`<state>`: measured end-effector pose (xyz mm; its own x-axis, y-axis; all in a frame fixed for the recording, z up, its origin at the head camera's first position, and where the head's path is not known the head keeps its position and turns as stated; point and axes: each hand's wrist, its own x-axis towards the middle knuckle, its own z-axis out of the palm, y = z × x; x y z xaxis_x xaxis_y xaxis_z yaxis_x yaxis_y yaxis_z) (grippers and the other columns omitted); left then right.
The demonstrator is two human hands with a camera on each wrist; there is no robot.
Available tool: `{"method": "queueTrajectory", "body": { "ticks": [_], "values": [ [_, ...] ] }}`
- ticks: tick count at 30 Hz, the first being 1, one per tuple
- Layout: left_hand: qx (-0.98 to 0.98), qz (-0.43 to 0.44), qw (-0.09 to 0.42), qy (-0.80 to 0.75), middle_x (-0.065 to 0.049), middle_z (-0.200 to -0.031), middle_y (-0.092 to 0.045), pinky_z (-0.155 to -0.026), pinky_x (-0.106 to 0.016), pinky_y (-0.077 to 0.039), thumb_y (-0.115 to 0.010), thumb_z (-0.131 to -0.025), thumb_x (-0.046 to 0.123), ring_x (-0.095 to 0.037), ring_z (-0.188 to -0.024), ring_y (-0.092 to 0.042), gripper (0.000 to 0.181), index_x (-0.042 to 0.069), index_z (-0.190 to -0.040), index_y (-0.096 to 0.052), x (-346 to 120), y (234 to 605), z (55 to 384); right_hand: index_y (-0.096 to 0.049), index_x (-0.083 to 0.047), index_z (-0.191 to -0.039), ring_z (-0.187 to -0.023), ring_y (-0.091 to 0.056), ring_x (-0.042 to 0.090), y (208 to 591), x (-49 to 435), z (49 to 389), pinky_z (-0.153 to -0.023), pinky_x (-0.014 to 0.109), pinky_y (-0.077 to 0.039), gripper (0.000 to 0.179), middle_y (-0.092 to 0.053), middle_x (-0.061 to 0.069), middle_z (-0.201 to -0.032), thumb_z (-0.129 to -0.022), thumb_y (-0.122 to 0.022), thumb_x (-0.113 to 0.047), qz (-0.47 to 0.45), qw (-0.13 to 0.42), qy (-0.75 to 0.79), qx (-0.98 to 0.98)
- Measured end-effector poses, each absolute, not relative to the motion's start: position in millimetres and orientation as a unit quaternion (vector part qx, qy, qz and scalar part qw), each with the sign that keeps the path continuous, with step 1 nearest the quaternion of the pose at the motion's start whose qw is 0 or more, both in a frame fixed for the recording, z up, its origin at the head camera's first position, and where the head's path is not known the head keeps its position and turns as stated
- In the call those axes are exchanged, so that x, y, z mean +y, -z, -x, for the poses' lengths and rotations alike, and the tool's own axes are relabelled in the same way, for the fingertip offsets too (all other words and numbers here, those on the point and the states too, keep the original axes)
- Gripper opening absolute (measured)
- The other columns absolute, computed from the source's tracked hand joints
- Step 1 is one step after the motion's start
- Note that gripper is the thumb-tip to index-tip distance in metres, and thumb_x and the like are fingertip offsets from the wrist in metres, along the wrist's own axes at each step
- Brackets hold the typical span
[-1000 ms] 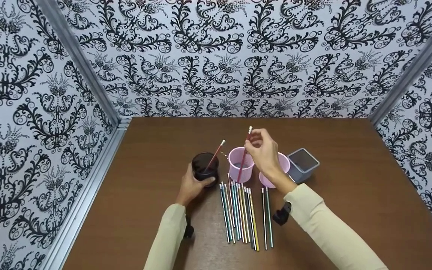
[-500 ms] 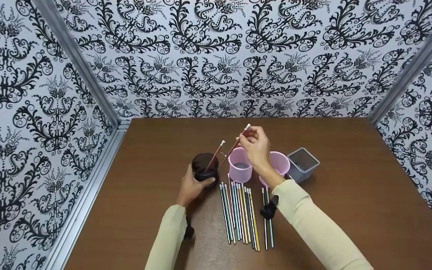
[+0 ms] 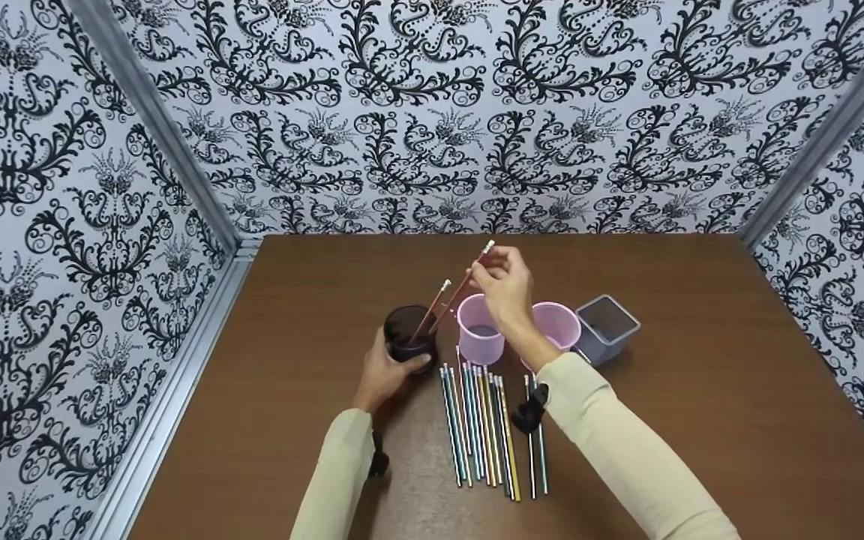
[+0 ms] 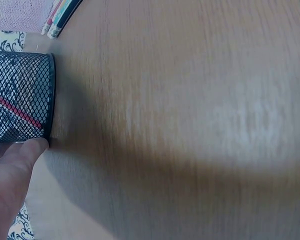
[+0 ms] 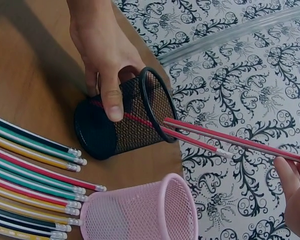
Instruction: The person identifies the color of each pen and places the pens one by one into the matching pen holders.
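My left hand [image 3: 387, 373] grips a black mesh pencil cup [image 5: 127, 117], its thumb across the cup's side. One red pencil [image 5: 190, 141] leans inside, eraser end sticking out past the rim; its lower part shows through the mesh in the left wrist view. Between thumb and fingers my right hand [image 3: 505, 285] pinches a second red pencil [image 5: 230, 139] near its eraser end. That pencil slants down to the left, its lower tip right at the mouth of the black cup. Below the cups lies a row of striped pencils [image 3: 481, 427], erasers pointing away from me.
Two pink mesh cups stand right of the black one: the nearer pink cup [image 3: 481, 346] and another pink cup [image 3: 561, 324] partly behind my right wrist. A grey square mesh holder [image 3: 606, 330] is at the far right. Patterned walls [image 3: 447, 135] enclose the brown table [image 3: 289, 337].
My right hand has moved left, taking the red pencil from over the pink cup to the black cup's mouth and tilting it. The left hand and black cup have stayed put.
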<state>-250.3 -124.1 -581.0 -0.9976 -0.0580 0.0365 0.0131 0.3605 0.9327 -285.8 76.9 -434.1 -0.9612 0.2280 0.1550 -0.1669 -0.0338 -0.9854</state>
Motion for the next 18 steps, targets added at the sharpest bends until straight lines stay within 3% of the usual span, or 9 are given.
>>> {"method": "queueTrajectory", "body": {
  "ticks": [4, 10, 13, 18],
  "values": [
    [-0.823, -0.007, 0.04, 0.567, -0.018, -0.146, -0.054, -0.115, -0.051, -0.038, -0.089, -0.074, 0.027, -0.033, -0.136, -0.051, 0.095, 0.009, -0.151, -0.035, -124.5, 582.3, 251.0, -0.054, 0.007, -0.113, -0.081, -0.07, 0.018, 440.5, 71.3, 285.6, -0.08, 0.039, -0.061, 0.027, -0.063, 0.032, -0.11, -0.088, -0.064, 0.01, 0.015, 0.132, -0.719, -0.682],
    [-0.819, 0.01, 0.055, 0.571, -0.018, -0.14, -0.059, -0.113, -0.049, -0.04, -0.089, -0.074, 0.025, -0.033, -0.133, -0.054, 0.089, 0.007, -0.146, -0.04, -124.2, 585.5, 253.2, -0.054, 0.008, -0.113, -0.077, -0.066, 0.007, 458.5, 66.4, 283.4, -0.073, 0.026, -0.061, 0.028, -0.065, 0.028, -0.107, -0.088, -0.064, 0.009, 0.018, 0.114, -0.717, -0.688],
    [-0.82, 0.012, 0.06, 0.569, -0.018, -0.139, -0.06, -0.112, -0.05, -0.041, -0.089, -0.074, 0.026, -0.034, -0.132, -0.054, 0.088, 0.007, -0.145, -0.041, -124.2, 585.6, 253.7, -0.054, 0.009, -0.114, -0.077, -0.067, 0.008, 466.0, 66.6, 281.6, -0.072, 0.028, -0.061, 0.029, -0.066, 0.026, -0.107, -0.088, -0.066, 0.008, 0.019, 0.104, -0.708, -0.698],
    [-0.821, 0.009, 0.064, 0.567, -0.019, -0.138, -0.06, -0.112, -0.05, -0.041, -0.09, -0.073, 0.026, -0.034, -0.131, -0.055, 0.089, 0.007, -0.145, -0.041, -124.0, 584.3, 253.8, -0.057, 0.005, -0.113, -0.082, -0.072, 0.018, 474.4, 68.9, 281.0, -0.076, 0.041, -0.062, 0.026, -0.069, 0.024, -0.107, -0.09, -0.069, -0.002, 0.014, 0.109, -0.667, -0.737]
  ]
}}
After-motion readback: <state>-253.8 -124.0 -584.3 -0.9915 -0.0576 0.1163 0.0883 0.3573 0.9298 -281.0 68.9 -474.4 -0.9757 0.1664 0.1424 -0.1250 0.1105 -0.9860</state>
